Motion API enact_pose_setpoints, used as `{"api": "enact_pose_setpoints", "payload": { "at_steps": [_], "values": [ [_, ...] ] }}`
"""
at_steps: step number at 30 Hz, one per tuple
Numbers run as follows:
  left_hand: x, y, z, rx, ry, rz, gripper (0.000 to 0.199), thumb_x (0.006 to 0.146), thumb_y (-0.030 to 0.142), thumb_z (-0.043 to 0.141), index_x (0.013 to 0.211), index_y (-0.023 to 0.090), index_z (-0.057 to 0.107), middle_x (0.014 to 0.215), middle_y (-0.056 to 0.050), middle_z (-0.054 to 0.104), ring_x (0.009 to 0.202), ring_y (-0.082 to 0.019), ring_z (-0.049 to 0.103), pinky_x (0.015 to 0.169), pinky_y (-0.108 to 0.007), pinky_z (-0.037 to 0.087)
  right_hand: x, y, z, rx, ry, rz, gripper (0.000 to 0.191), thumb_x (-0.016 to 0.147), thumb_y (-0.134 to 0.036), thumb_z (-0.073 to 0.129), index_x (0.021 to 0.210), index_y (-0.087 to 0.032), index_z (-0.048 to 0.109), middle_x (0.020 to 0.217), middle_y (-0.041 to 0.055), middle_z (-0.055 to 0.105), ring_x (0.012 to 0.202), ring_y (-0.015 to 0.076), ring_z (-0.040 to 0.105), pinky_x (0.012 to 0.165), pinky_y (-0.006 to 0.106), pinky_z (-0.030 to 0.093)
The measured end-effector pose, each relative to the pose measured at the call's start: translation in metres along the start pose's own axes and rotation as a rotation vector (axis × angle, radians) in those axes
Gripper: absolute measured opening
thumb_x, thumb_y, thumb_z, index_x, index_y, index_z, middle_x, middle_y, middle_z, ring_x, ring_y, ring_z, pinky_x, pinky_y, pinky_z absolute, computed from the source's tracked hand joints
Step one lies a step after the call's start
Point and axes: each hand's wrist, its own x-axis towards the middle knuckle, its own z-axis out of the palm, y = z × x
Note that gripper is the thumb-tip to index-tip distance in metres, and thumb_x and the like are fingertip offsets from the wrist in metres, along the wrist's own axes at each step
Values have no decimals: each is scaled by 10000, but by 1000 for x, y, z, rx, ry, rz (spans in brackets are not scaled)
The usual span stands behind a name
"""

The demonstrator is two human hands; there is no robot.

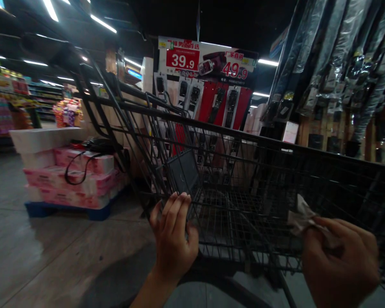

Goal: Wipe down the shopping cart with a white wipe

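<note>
One wire shopping cart (221, 128) runs crosswise ahead; left hand (175, 235) touches its near side, grip unclear; right hand (342, 254) pinches crumpled tissue (300, 217), basket mesh (259, 209) just beyond.

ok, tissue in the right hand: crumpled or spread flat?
Crumpled: the tissue sticks out of the right hand in bunched, uneven folds.

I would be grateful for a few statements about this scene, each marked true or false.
1. The right hand holds a crumpled pale piece of paper or cloth. True.
2. The left hand rests on the pink packages. False: it is at the side of the shopping cart.
3. The pink packages sit on a blue pallet. True.
4. The red sign shows 59.9. False: it shows 39.9.
</note>
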Motion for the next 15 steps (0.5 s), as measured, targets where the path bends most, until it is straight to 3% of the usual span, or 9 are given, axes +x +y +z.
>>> {"api": "enact_pose_setpoints", "payload": {
  "at_steps": [6, 10, 15],
  "values": [
    [2, -1, 1, -9, 16, 0, 676, 791, 74, 496, 1433, 227, 350, 1209, -95, 624, 1189, -254, 546, 1072, -454, 315, -10, -23, 3, 70, -118, -9, 196, 805, -189, 603, 983, -115, 640, 913, 114, 625, 848, 241, 611, 729, 393, 514],
    [3, -1, 1, -12, 6, -5, 665, 783, 72, 505, 1419, 217, 374, 1217, -104, 612, 1191, -259, 538, 1075, -457, 312, -16, -31, 5, 55, -125, -15, 361, 757, -213, 680, 1091, -101, 604, 965, 132, 618, 906, 267, 604, 724, 401, 530],
    [2, -2, 3, -8, 25, -11, 671, 780, 94, 518, 1420, 228, 372, 1227, -104, 601, 1206, -273, 529, 1067, -467, 330, -16, -29, 7, 72, -75, -31, 257, 763, -152, 686, 1010, -150, 613, 951, 90, 596, 874, 212, 596, 663, 322, 526]
  ]
}}
